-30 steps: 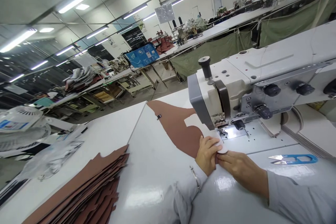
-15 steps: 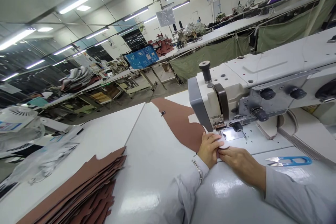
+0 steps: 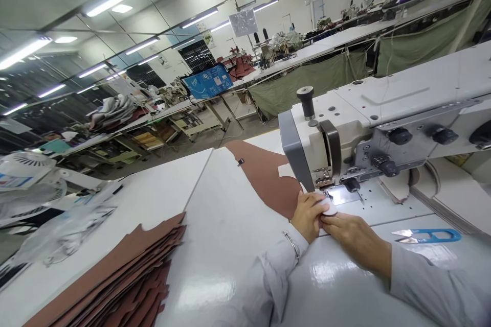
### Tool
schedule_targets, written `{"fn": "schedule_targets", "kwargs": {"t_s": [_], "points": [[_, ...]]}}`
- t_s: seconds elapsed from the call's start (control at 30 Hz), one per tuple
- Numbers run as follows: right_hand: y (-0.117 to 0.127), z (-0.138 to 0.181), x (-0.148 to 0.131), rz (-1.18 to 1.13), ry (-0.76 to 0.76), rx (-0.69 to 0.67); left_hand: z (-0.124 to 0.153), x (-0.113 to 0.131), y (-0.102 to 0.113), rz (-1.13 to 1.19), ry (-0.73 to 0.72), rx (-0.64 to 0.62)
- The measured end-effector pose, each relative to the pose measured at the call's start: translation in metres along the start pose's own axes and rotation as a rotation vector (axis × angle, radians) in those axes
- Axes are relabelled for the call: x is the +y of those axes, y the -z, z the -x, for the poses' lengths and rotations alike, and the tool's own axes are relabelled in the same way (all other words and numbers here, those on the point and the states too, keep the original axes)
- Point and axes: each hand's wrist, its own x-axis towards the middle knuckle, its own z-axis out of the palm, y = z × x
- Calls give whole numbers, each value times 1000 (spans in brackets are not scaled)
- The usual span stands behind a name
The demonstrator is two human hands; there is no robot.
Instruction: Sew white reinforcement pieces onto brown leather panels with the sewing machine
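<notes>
A flat brown panel (image 3: 264, 179), likely leather or fabric, lies on the white worktop to the left of a sewing machine (image 3: 297, 148). Its near end runs under my left hand (image 3: 309, 214), whose bent fingers hold it and press on a small white piece (image 3: 330, 208) just in front of the needle area. My right hand (image 3: 351, 235) touches my left one, its fingers closed on the near edge of the white and brown layers. The fingertips' undersides are hidden. Blue thread snips (image 3: 429, 235) lie right of my right hand.
A stack of brown cut panels (image 3: 115, 271) sits at the left front. White pieces (image 3: 441, 189) are piled behind the machine's bed at right. A small black clip (image 3: 241, 162) is on the brown panel's edge. A white fan (image 3: 26, 179) stands far left.
The view has shifted slightly, so the machine and snips appear a little further right. Both hands stay at the same spot on the layers, with hardly any movement.
</notes>
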Motion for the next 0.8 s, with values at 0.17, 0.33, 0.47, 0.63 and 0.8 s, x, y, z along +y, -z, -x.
{"fn": "schedule_targets", "kwargs": {"t_s": [0.17,0.33,0.47,0.63,0.8], "points": [[-2,3,-6,58,23,24,4,7,3,-52,48,-62],[1,-3,-1,27,-4,13,0,0,3,-70,4,-51],[-4,-7,-2,73,-3,7,-10,-6,6,-178,-40,-103],[-22,2,-22,307,2,66,-23,-4,12,-285,-180,-220],[-28,10,-28,372,10,13,-29,-6,15,-207,-273,-248]]}}
